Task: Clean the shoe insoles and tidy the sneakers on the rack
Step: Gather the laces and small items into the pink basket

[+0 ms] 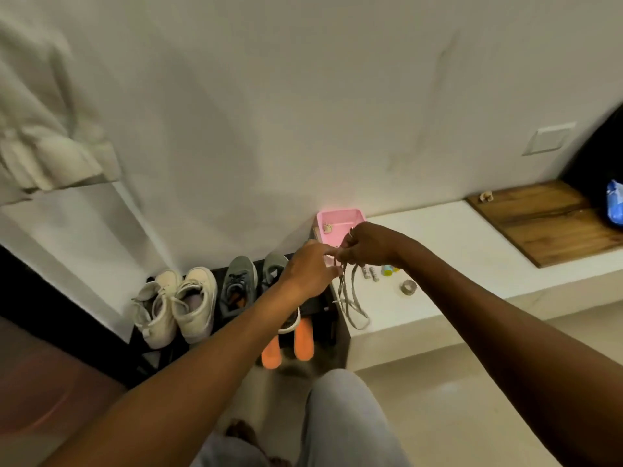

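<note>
Both hands meet over the right end of the dark shoe rack (323, 303). My right hand (367, 244) pinches the top of a grey shoelace (350, 305), whose loops hang down over the white ledge's corner. My left hand (310, 267) pinches the same lace just below. A pair of white sneakers (182, 305) stands on the rack at the left, and a pair of grey sneakers (241, 284) beside them, the right one partly hidden by my left arm. Two orange insoles (300, 342) lean below the rack's front.
A pink plastic box (340, 219) sits against the wall on the white ledge (455, 251). Small tubes, a little bottle (387, 270) and a tape roll (409, 286) lie on the ledge. A wooden board (546, 217) lies farther right. My knee in grey trousers (340, 416) is below.
</note>
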{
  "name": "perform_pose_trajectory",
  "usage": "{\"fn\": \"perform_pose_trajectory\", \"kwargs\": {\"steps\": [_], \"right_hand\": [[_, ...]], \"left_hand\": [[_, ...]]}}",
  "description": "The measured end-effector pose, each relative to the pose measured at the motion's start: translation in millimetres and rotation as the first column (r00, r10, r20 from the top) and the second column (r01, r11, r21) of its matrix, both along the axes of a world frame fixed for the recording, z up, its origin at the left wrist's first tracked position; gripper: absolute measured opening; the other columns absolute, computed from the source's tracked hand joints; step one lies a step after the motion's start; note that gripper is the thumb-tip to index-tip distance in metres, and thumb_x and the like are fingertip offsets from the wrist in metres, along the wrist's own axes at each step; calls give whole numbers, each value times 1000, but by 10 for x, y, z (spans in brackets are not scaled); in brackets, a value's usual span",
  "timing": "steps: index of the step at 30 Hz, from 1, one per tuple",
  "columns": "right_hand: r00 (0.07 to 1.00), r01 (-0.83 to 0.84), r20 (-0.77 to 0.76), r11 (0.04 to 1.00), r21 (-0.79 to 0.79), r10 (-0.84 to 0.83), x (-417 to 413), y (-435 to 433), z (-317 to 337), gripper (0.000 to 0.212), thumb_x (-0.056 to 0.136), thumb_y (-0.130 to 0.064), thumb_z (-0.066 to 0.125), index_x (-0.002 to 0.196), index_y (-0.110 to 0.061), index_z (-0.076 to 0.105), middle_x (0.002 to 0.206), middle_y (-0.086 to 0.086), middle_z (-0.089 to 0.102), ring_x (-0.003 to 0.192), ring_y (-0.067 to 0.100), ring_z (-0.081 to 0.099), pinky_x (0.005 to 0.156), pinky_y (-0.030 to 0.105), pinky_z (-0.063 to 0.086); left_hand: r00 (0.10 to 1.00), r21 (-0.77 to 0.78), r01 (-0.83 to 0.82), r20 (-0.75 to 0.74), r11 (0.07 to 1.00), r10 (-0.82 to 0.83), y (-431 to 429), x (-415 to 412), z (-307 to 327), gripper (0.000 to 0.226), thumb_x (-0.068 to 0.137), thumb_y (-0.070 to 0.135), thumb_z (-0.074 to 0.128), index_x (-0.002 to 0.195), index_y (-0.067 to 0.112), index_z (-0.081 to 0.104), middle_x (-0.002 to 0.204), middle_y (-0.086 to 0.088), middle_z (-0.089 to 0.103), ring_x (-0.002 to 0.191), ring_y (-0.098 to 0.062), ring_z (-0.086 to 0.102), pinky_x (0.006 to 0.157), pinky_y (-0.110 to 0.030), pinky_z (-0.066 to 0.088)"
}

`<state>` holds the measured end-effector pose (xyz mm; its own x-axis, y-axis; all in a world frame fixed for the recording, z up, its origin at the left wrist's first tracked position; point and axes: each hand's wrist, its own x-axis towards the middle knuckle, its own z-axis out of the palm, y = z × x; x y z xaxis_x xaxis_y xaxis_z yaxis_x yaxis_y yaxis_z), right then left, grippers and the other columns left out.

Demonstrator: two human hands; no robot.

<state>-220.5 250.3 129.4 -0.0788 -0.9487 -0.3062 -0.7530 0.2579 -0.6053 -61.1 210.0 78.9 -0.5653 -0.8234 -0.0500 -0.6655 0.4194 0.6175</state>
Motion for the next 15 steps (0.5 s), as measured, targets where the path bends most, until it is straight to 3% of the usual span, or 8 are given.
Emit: {"fn": "perform_pose_trajectory", "kwargs": {"steps": [4, 7, 9, 12, 15], "right_hand": [[999, -35, -21, 995, -98, 33, 312, 136, 416, 19, 87, -28, 75, 79, -10, 76, 69, -1, 65, 63, 12, 52, 62, 29, 42], [998, -63, -19, 986, -153, 61, 497, 250, 650, 19, 88, -25, 72, 80, -8, 75, 69, 1, 63, 64, 15, 50, 63, 32, 41], [998, -63, -8, 980, -189, 63, 596, 323, 768, 21, 91, -24, 71, 77, -9, 72, 67, 0, 63, 65, 16, 51, 65, 32, 41], [997, -55, 45, 966, -254, 69, 693, 394, 892, 29, 94, -27, 68, 77, -4, 71, 69, 4, 69, 66, 16, 58, 69, 33, 46], [992, -43, 99, 954, -295, 76, 792, 456, 992, 35, 100, -32, 61, 73, -9, 67, 72, 7, 74, 66, 14, 66, 69, 30, 49]], "left_hand": [[999, -12, -15, -47, 1000, 14, 178, 264, 454, 12, 95, 23, 66, 92, 15, 75, 83, -1, 70, 76, -21, 66, 60, -28, 44], [994, -46, -77, -79, 996, 73, 287, 489, 706, 29, 99, 21, 62, 70, 22, 65, 62, 4, 57, 55, -12, 53, 50, -23, 32], [991, -52, -96, -99, 994, 90, 342, 639, 846, 33, 99, 27, 63, 67, 25, 63, 61, 4, 58, 52, -10, 51, 50, -23, 32], [989, -58, -121, -98, 991, 115, 424, 849, 1025, 21, 100, 29, 62, 81, 23, 69, 66, 6, 61, 55, -8, 54, 50, -22, 32], [975, -44, -173, -151, 984, 164, 488, 1056, 1150, 21, 100, 31, 59, 87, 21, 71, 75, 6, 68, 64, -11, 62, 56, -25, 40]]}}
